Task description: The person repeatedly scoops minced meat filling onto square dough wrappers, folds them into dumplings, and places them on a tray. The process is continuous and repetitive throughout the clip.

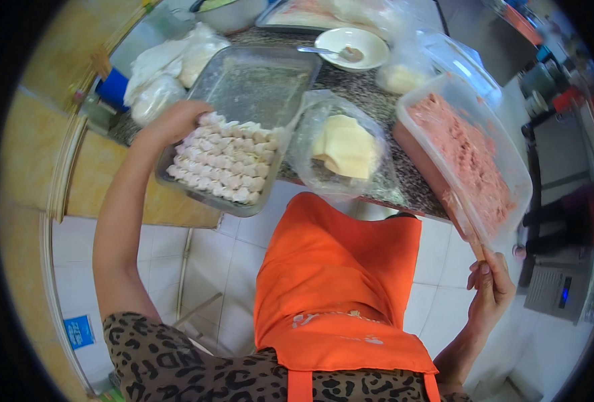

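Observation:
My left hand (184, 120) reaches over a metal tray (257, 85), at the end of the row of wontons farthest from me. Its fingertips touch or pinch a wonton there; they are too hidden to tell which. Several tight rows of pale wontons (221, 163) fill the tray's near half. My right hand (493, 284) grips a flat wooden stick (478, 249) by its lower end, at the near corner of a clear plastic tub (523, 176). Pink minced meat (463, 151) lies inside the tub. Between tray and tub, a stack of yellowish dough wrappers (347, 145) sits on an opened plastic bag (304, 166).
A white bowl (327, 40) with a spoon (317, 50) stands behind the wrappers on the speckled stone counter (350, 83). Knotted plastic bags (158, 98) lie left of the tray. A blue cup (112, 90) stands by the wall. A person's dark-clad legs (548, 226) show at far right.

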The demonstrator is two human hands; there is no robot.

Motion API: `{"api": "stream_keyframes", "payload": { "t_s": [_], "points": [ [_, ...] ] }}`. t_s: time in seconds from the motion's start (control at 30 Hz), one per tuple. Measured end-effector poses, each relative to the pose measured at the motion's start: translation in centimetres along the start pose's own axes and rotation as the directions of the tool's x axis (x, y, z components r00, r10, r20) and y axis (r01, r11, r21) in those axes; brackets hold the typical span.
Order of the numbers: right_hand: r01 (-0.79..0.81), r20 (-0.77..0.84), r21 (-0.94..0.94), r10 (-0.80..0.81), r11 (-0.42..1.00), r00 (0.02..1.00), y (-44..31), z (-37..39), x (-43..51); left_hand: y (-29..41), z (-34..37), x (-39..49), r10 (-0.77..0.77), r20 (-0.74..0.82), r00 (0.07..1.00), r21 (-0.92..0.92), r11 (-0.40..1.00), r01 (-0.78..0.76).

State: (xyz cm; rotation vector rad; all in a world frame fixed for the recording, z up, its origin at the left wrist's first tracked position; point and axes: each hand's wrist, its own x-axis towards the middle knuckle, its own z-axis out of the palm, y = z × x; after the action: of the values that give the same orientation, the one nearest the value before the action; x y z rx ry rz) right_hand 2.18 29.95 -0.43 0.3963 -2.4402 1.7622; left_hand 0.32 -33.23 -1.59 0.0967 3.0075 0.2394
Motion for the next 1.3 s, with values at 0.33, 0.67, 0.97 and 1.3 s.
{"api": "stream_keyframes", "payload": {
  "t_s": [0.33,0.67,0.97,1.3],
  "points": [
    [0.049,-0.019,-0.719,-0.09,0.694,0.996,-2.8,-4.7,3.4,21.8,-2.1,0.8,0.162,-0.297,0.941,-0.174,0.96,-0.22],
    [0.11,0.101,-0.694,-0.055,0.712,0.993,-3.0,-4.0,4.3,30.2,4.6,7.5,0.289,-0.316,0.904,0.087,0.957,-0.275],
    [-0.005,0.021,-0.432,0.015,0.902,1.0,-2.6,-3.5,4.4,29.6,5.3,7.5,0.23,-0.338,0.913,0.085,0.973,-0.214],
    [-0.162,0.118,-0.322,0.209,0.933,0.971,-2.3,-4.2,5.6,27.2,4.5,5.0,-0.488,-0.18,0.854,-0.886,-0.298,-0.356]
  ]
}}
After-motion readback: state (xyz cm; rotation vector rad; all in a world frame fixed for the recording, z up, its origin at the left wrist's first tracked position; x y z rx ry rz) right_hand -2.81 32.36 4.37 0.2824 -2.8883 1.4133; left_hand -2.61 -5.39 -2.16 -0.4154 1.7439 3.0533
